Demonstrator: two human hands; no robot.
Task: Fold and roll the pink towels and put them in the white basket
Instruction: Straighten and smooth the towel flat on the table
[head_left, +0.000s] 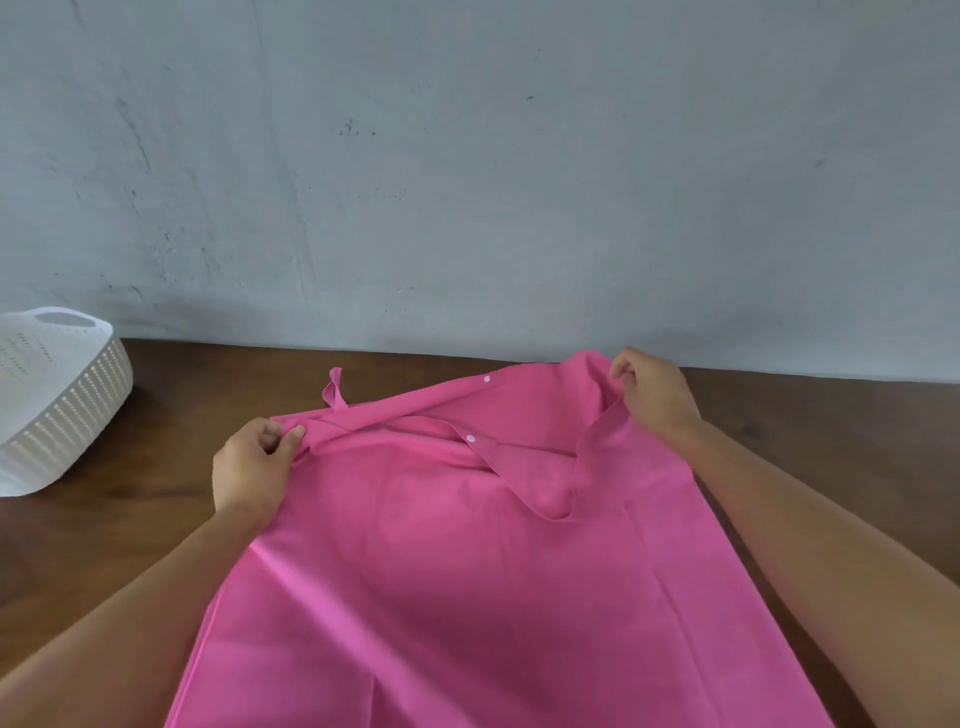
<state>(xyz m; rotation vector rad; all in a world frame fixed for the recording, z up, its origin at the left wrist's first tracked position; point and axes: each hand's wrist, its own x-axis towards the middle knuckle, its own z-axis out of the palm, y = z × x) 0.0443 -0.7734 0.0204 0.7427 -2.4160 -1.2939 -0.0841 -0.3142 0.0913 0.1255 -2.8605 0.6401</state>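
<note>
I judge folding barely begun: my left hand (252, 462) and right hand (652, 389) each pinch the thin pink cloth towel's (441, 571) far corners; the white perforated plastic basket (67, 410) shows no towel.

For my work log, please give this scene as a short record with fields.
surface: brown wooden table
towel: pink towel lying flat on it, far edge folded over, not rolled
left hand: pinches the far left corner
right hand: grips the far right corner
basket: white basket at far left, apart from the towel
detail: two white snaps on the folded edge
</note>
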